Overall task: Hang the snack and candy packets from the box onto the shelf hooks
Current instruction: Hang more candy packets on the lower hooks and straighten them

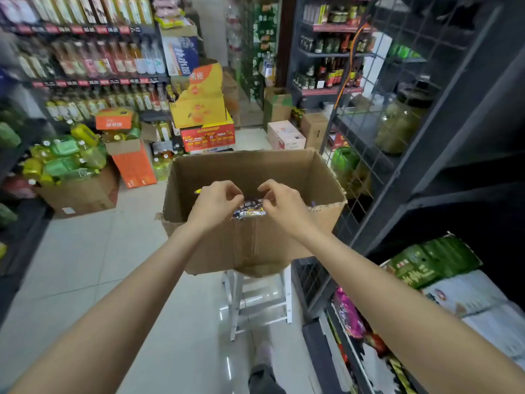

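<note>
Both bare forearms reach forward from the bottom of the view toward an open cardboard box (pixel 250 177) that sits on a white stool (pixel 257 297) in a shop aisle. Off to the left, shelves of bottles (pixel 93 61) line the wall, with green packs heaped in a low carton (pixel 76 194) on the tiled floor. Over the box's near edge, the left hand (pixel 214 204) has its fingers curled, pinching the left end of a dark, shiny snack packet (pixel 251 209). That packet lies just inside the box, at its near wall. The right hand (pixel 279 206) pinches the packet's other end, fingers bent in the same way. Further right stands a dark wire-grid shelf (pixel 403 89), and low beside it lie pink packets (pixel 349 314) and green bags (pixel 431 260).
</note>
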A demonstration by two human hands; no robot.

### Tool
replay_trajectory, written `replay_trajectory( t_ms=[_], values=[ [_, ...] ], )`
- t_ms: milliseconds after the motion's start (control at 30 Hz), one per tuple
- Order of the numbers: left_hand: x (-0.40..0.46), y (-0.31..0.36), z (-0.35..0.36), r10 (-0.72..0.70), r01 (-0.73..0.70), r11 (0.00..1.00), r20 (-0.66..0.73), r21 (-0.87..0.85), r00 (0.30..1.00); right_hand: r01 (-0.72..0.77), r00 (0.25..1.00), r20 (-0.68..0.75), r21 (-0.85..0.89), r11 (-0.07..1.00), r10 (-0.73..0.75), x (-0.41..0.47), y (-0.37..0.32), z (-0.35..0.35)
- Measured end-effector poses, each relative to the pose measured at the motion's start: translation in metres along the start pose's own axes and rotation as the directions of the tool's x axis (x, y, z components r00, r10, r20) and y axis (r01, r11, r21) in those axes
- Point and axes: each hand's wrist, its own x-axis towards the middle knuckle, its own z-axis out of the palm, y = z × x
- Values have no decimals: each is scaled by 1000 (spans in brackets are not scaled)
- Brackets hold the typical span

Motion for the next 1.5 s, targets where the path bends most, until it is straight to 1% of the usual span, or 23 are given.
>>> replay_trajectory(
  t_ms=[100,167,233,300,367,433,500,567,667,733,800,833,867,933,1000,1067,1167,1233,1300,1333,1367,1433,1500],
  values=[
    [67,-31,18,-115,110,992,84,66,990,-79,989,121,-54,995,85,77,30,21],
    [103,-49,38,-191,160,975,215,153,958,-148,945,277,-119,982,176,119,54,37],
    [132,-66,61,-274,199,951,343,237,899,-166,876,417,-210,963,242,153,77,54],
    [155,-81,78,-352,248,927,423,282,835,-181,828,472,-287,941,303,179,94,68],
    [172,-95,92,-421,294,901,476,319,773,-182,776,519,-359,915,358,196,110,80],
    [183,-109,104,-472,302,875,528,378,706,-156,688,600,-426,891,408,206,126,90],
    [191,-121,113,-508,298,856,576,423,641,-149,592,669,-456,877,449,211,142,100],
    [197,-132,119,-523,317,850,605,420,601,-146,542,702,-463,874,462,212,153,107],
    [202,-141,124,-545,421,837,608,351,577,-136,535,709,-464,875,460,215,161,113],
    [202,-141,128,-594,557,785,589,273,548,-139,537,717,-445,884,445,218,165,112],
    [200,-136,132,-683,719,658,579,223,445,-162,574,703,-405,900,420,220,165,109],
    [199,-135,134,-718,769,592,591,241,367,-191,607,678,-381,905,414,221,165,106],
    [197,-137,136,-735,774,559,610,299,296,-231,649,637,-357,905,416,222,165,103],
    [193,-139,133,-743,700,543,654,465,142,-328,708,537,-325,887,458,223,168,98],
    [190,-142,128,-706,627,586,703,513,85,-408,703,492,-313,858,514,222,168,95],
    [188,-138,121,-663,630,623,740,463,112,-386,701,499,-335,860,509,221,165,95],
    [182,-132,112,-598,729,621,775,287,204,-331,689,565,-311,891,453,212,155,99],
    [179,-129,107,-545,832,542,801,113,247,-385,609,643,-272,882,464,204,147,105],
    [174,-123,103,-494,904,424,821,-60,286,-344,511,695,-374,861,506,199,136,114],
    [173,-122,103,-488,897,432,814,-89,316,-300,497,698,-420,856,516,198,132,118],
    [172,-120,102,-509,867,492,783,-77,358,-290,504,688,-435,852,522,197,130,120],
    [168,-111,98,-515,797,601,732,-62,446,-281,545,681,-401,872,489,199,124,116],
    [166,-99,91,-499,745,660,688,-91,526,-217,606,672,-376,901,426,202,120,104]
  ],
)
